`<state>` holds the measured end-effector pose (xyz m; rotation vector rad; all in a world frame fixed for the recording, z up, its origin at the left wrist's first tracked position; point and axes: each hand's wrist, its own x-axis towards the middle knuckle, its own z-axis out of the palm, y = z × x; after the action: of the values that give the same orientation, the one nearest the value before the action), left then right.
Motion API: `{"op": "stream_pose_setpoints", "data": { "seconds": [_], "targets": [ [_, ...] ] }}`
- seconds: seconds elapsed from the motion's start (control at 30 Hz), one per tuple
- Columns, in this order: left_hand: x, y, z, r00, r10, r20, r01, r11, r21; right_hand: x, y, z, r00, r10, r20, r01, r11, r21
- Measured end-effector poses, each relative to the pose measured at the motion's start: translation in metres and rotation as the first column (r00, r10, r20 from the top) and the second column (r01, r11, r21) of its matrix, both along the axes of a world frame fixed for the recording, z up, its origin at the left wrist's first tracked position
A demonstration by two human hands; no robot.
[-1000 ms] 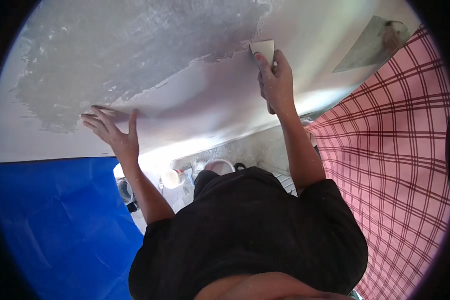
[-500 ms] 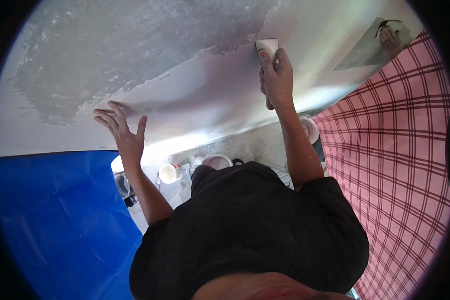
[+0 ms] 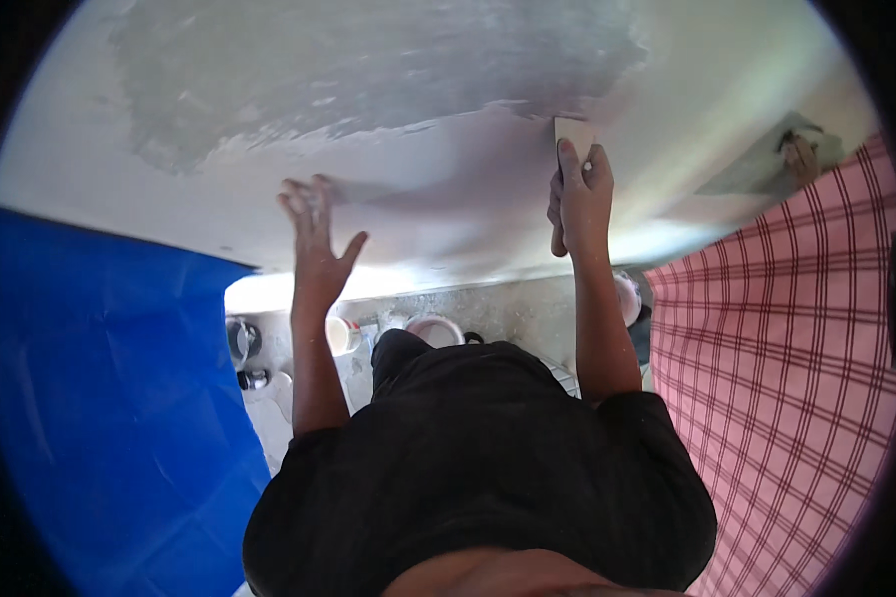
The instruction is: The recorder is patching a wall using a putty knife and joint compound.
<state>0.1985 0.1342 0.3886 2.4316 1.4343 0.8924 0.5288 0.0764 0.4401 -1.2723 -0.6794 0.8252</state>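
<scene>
My right hand (image 3: 585, 204) grips a putty knife (image 3: 574, 129). Its pale, flat blade touches or nearly touches the wall (image 3: 448, 189), at the lower edge of a rough grey patch (image 3: 368, 75). The thumb lies along the front of the knife, and the handle end sticks out below the palm. To the left, my left hand (image 3: 319, 254) has its fingers spread and empty. Its fingertips are at the whitish, smooth part of the wall below the patch; whether they press on it I cannot tell.
A blue sheet (image 3: 110, 388) hangs at left, a pink checked cloth (image 3: 777, 388) at right. At far right, what looks like another person's hand (image 3: 799, 159) is by a grey plate (image 3: 752, 169). Below are a white bucket (image 3: 354, 333), a pinkish basin (image 3: 436, 320) and a dark container (image 3: 243, 340).
The view has shifted, so the grey patch appears farther right. Against the patch, the putty knife has moved a little left. My left hand is slightly farther below the patch's edge, still spread.
</scene>
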Motion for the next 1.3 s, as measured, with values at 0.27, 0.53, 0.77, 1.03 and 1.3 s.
{"op": "stream_pose_setpoints", "data": {
  "seconds": [0.27,0.53,0.77,1.03,1.3],
  "targets": [
    [-0.025,-0.013,0.01,0.988,-0.109,0.106,0.132,0.964,-0.233,-0.103,0.004,0.015,0.916,0.393,0.083,-0.389,0.919,-0.066],
    [-0.137,-0.033,0.007,0.983,0.078,0.166,-0.024,0.952,-0.307,-0.168,0.032,0.034,0.831,0.515,0.212,-0.512,0.856,-0.072],
    [-0.217,-0.05,-0.026,0.941,0.297,0.161,-0.193,0.863,-0.468,-0.232,0.03,0.02,0.819,0.556,0.143,-0.539,0.83,-0.142],
    [-0.169,-0.018,-0.03,0.389,0.059,0.92,0.72,0.603,-0.343,-0.321,0.03,0.002,0.719,0.693,-0.044,-0.691,0.708,-0.146],
    [-0.142,0.036,0.013,0.394,-0.015,0.919,0.631,0.731,-0.259,-0.345,0.045,0.004,0.828,0.554,-0.089,-0.561,0.813,-0.154]
  ]
}}
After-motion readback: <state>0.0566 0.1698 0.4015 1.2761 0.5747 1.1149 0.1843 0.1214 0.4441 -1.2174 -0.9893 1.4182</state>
